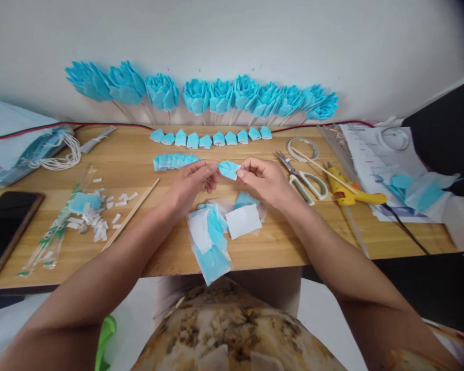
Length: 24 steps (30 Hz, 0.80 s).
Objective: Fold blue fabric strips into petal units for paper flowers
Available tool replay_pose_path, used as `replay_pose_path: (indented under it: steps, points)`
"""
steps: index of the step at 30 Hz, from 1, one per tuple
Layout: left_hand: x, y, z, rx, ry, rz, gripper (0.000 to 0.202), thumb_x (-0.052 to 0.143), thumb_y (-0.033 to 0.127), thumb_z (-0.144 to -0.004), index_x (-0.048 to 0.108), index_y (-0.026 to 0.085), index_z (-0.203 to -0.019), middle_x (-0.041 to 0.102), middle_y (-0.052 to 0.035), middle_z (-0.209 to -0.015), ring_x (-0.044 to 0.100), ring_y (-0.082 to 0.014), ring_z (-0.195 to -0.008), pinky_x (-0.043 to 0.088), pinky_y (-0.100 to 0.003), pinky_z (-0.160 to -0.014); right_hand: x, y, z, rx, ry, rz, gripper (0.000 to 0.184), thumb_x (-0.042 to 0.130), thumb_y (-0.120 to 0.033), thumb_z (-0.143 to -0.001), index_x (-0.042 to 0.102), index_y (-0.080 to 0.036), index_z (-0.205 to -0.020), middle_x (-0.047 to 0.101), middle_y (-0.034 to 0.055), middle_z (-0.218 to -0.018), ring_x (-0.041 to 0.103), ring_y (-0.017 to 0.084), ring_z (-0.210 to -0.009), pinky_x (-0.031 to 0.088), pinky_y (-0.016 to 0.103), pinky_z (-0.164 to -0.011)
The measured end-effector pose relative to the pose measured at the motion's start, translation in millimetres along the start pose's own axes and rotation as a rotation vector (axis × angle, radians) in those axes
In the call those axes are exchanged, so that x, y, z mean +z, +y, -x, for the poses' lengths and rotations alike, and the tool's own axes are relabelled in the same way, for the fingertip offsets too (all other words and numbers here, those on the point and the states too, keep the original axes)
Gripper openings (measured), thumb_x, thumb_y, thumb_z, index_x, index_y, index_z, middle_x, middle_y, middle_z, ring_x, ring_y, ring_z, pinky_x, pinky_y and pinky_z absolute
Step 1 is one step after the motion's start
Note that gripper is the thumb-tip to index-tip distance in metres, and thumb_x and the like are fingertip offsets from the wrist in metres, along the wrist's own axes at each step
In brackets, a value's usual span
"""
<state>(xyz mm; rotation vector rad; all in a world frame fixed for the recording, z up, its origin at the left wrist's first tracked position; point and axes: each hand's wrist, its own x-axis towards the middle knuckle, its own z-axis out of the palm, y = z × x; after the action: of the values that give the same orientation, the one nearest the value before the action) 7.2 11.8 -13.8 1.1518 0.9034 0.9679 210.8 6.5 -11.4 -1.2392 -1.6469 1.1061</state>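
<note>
Between my two hands is a small folded blue petal (228, 169), held just above the table. My left hand (195, 180) pinches its left end, and my right hand (261, 178) pinches its right end. Below them lie loose blue and white fabric pieces (211, 237) and a white rectangle (244, 221). Just behind my left hand sits a row of overlapping folded blue pieces (174, 161). Farther back, several folded blue petals (193, 140) are lined up across the table.
Blue flowers (196, 96) on sticks lean against the wall. To the right are scissors (303, 178), a tape roll (302, 149) and a yellow glue gun (344, 190). At left lie a phone (11, 226), white scraps (98, 224), wooden sticks (133, 211) and white cord (64, 152).
</note>
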Motion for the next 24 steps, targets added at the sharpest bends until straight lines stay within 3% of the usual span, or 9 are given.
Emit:
replay_pose_path:
  steps: [6,13,19,24]
  points:
    - [3.2,1,1,-0.008,0.03,0.012,0.028,0.072,0.042,-0.08,0.063,0.017,-0.073,0.059,-0.0009,-0.067,0.051,-0.0113,-0.059,0.04,-0.025,-0.057,4,-4,0,0.013,0.026,-0.054,0.019,0.065,-0.036,-0.082,0.06,-0.02,-0.073,0.059,-0.002,-0.067,0.05,0.012,-0.063,0.037,0.027,-0.062]
    - [2.8,-3,-1,0.049,0.117,0.018,0.019,0.072,0.032,-0.081,0.065,0.017,-0.072,0.058,0.0013,-0.059,0.048,-0.0095,-0.056,0.039,-0.024,-0.058,9,-3,1,0.063,0.027,-0.096,0.02,0.068,-0.037,-0.08,0.061,-0.02,-0.073,0.059,-0.0025,-0.066,0.051,0.012,-0.061,0.038,0.027,-0.061]
    - [6.4,-5,-1,0.049,0.107,0.119,0.029,0.065,0.041,-0.088,0.062,0.017,-0.072,0.06,-0.0011,-0.068,0.052,-0.0106,-0.059,0.04,-0.025,-0.055,12,-4,2,0.086,0.05,-0.173,0.021,0.069,-0.038,-0.079,0.062,-0.02,-0.073,0.061,-0.0021,-0.068,0.054,0.012,-0.063,0.043,0.027,-0.063]
    - [5.8,-6,0,0.027,0.081,0.106,0.025,0.073,0.038,-0.081,0.064,0.016,-0.076,0.059,0.0001,-0.065,0.051,-0.0099,-0.058,0.041,-0.024,-0.056,12,0,2,0.09,0.03,-0.177,0.021,0.07,-0.04,-0.08,0.063,-0.02,-0.077,0.059,-0.0028,-0.066,0.053,0.012,-0.063,0.043,0.027,-0.064]
